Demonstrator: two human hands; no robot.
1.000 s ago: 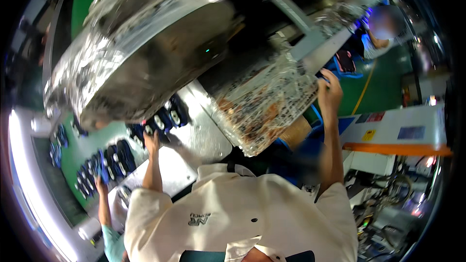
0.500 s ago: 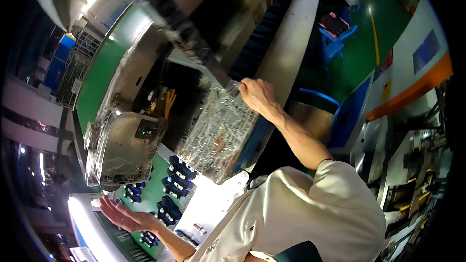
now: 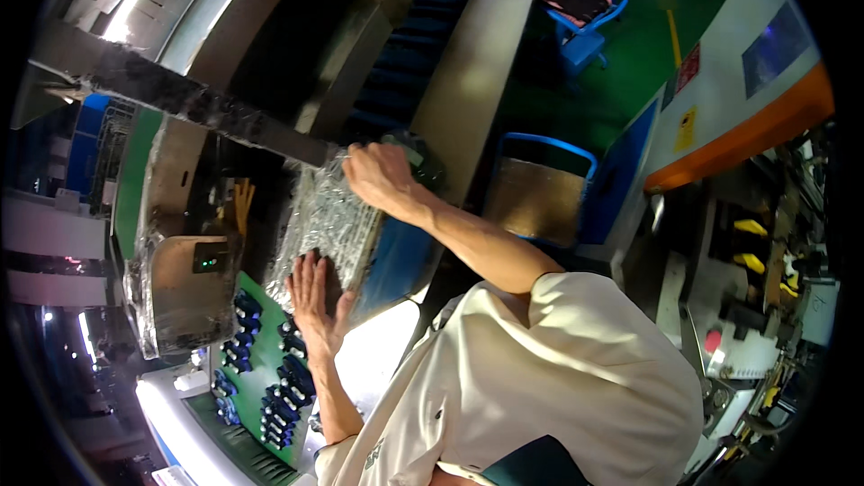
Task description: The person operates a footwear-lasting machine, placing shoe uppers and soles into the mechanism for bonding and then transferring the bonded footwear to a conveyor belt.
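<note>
A box-like machine part (image 3: pixel 331 207) with crinkled clear plastic film on top and a blue side lies in front of me. My left hand (image 3: pixel 319 306) is open, fingers spread, at the near end of the film-covered top; whether it presses on it I cannot tell. My right hand (image 3: pixel 382 178) is closed at the far corner, beside the end of a long dark film-wrapped bar (image 3: pixel 207 110). Its fingertips are hidden, so what they grip does not show. A dark rounded object (image 3: pixel 418 157) sits just beyond the right wrist.
On the left, a metal housing (image 3: pixel 184 283) with a small lit display is partly wrapped in film. Several dark blue parts (image 3: pixel 283 396) stand on a green surface near me. A blue-framed cart (image 3: pixel 531 202) and a blue chair (image 3: pixel 583 45) stand to the right.
My left hand has moved up and right from beside the metal housing to the film-covered part. My right hand stays at the part's far corner. The whole view has shifted.
</note>
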